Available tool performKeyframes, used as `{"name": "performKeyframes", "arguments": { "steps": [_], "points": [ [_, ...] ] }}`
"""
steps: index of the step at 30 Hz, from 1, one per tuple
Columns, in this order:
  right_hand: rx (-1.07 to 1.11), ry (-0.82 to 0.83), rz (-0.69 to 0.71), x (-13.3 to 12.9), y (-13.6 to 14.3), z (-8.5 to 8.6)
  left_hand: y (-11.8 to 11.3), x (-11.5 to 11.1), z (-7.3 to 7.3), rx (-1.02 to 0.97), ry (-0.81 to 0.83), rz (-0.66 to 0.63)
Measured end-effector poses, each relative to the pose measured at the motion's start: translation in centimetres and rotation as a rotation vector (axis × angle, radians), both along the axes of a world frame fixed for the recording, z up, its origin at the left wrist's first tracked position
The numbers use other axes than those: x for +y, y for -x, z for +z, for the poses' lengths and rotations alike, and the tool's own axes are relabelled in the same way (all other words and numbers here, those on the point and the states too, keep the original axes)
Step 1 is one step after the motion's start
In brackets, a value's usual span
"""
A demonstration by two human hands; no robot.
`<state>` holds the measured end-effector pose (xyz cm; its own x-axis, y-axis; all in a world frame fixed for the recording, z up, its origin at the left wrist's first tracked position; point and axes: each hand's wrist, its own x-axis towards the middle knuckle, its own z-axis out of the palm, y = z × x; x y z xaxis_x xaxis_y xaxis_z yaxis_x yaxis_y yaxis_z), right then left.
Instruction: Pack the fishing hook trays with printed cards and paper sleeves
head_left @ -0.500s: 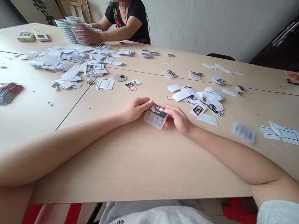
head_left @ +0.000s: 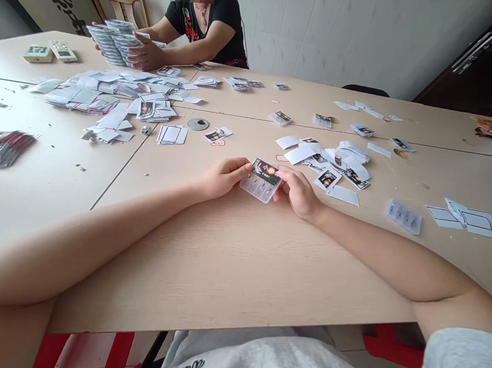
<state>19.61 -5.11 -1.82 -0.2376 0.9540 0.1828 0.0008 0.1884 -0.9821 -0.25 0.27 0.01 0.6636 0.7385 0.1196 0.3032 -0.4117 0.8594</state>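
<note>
Between my two hands is a clear plastic blister pack (head_left: 260, 186) with a black printed card along its upper part. Small dark items, too small to name, show in its compartments. My left hand (head_left: 225, 178) is closed on its left edge, thumb on top. On the right edge, my right hand (head_left: 299, 193) pinches the pack, fingertips on the card. Just beyond my right hand lies a loose pile of white and printed cards (head_left: 328, 162). Another clear blister pack (head_left: 403, 216) rests on the table to the right of that hand.
Across the table a person (head_left: 207, 34) holds tall stacks of packs (head_left: 117, 44). A wide heap of cards (head_left: 97, 89) covers the far left. Outlined cards (head_left: 464, 218) lie at the right. A round metal disc (head_left: 198, 124) sits near the middle, small packs (head_left: 322, 121) beyond.
The blister pack in my hands has tilted a little, and its printed card shows more clearly. Both my hands keep their hold. Across the table, the person's hands have shifted slightly around the stacks.
</note>
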Motion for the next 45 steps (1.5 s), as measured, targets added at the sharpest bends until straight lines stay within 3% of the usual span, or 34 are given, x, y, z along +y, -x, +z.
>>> {"name": "performKeyframes", "arguments": {
  "steps": [10,17,30,40,45],
  "points": [
    [-0.012,-0.028,0.104,-0.2,-0.1,0.1,-0.1,-0.1,0.0,0.014,-0.076,0.038],
    [-0.081,-0.041,0.054,-0.4,0.0,0.1,-0.1,0.0,-0.2,0.044,-0.132,0.031],
    [-0.012,-0.05,-0.004,-0.2,0.2,-0.3,0.0,-0.7,0.0,0.124,-0.244,0.033],
    [-0.205,-0.117,-0.162,-0.6,0.3,0.2,0.2,-1.2,0.4,0.08,-0.284,0.025],
    [-0.241,-0.095,-0.172,-0.7,0.6,0.2,0.3,-1.3,0.4,0.035,-0.279,-0.016]
  ]
}}
